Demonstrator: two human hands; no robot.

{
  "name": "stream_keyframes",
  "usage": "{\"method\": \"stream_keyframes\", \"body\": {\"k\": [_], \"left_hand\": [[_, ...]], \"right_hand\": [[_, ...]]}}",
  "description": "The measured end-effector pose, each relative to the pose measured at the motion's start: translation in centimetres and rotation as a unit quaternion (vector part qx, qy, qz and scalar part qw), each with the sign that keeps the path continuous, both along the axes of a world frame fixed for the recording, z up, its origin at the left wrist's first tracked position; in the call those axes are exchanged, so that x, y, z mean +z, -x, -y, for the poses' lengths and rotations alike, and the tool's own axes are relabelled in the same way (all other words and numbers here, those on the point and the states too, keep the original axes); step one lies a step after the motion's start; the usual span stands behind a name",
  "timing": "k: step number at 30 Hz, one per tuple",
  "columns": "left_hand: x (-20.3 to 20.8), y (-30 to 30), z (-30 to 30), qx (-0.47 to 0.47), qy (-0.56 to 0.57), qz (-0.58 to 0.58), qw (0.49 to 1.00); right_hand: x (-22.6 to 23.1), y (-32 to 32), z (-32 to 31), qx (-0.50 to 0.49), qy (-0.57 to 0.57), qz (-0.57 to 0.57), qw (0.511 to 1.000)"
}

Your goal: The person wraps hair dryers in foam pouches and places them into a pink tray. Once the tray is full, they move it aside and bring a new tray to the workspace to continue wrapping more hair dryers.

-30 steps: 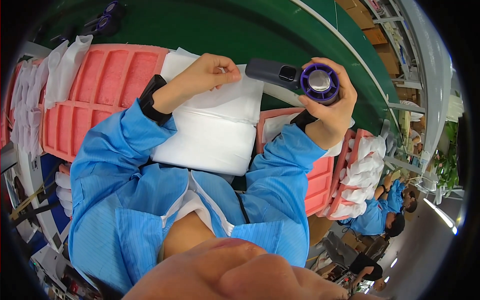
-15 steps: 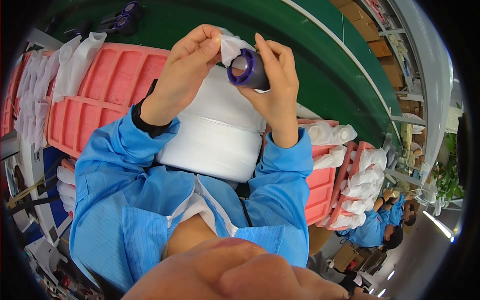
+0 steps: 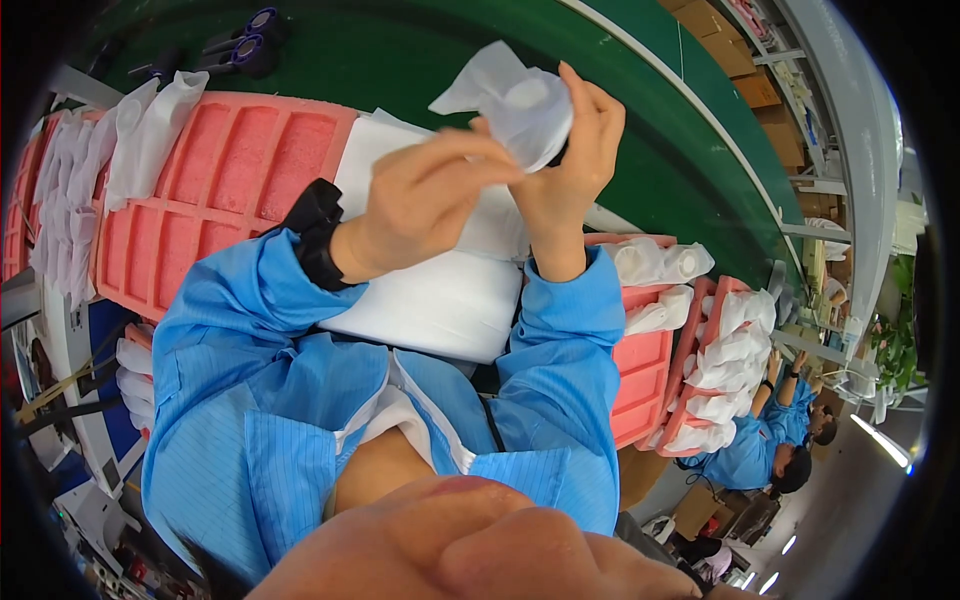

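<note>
In my right hand (image 3: 575, 165) is a hair dryer, its dark purple-ringed barrel now nearly covered by a thin white wrapping sheet (image 3: 525, 105). My right fingers are closed round its right side and underside. My left hand (image 3: 430, 195) is blurred by motion; its fingertips reach the lower left edge of the sheet, and their grip is unclear. Below both hands lies a stack of white wrapping sheets (image 3: 430, 305), close to my body.
Pink foam trays (image 3: 215, 165) with compartments stand at the left, white-wrapped pieces (image 3: 160, 130) on their left side. More wrapped pieces (image 3: 725, 350) sit in pink trays at the right. Unwrapped hair dryers (image 3: 250, 50) lie far left on the green table (image 3: 370, 60). Co-workers (image 3: 770, 440) sit far right.
The hair dryer's open purple end has gone out of sight under the white sheet. My left hand has moved down and right, from the sheet's upper corner to its lower edge.
</note>
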State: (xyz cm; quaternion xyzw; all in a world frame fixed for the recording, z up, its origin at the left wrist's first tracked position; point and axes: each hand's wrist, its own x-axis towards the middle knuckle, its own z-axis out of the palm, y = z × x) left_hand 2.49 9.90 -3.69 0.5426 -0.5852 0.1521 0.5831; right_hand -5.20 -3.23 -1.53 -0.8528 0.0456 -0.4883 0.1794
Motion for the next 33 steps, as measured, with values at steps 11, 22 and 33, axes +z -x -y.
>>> {"method": "stream_keyframes", "body": {"k": [11,22,33], "left_hand": [[2.0,-4.5,-0.5,-0.1,-0.024,-0.174,0.979],[0.7,-4.9,-0.6,0.003,0.001,-0.257,0.966],[1.0,-3.1,0.0,-0.053,0.092,-0.302,0.947]], "right_hand": [[0.9,0.4,-0.8,0.219,-0.187,-0.001,0.958],[-0.9,0.1,-0.3,-0.023,-0.015,-0.111,0.993],[-0.7,-0.1,-1.4,-0.04,0.059,-0.113,0.991]]}}
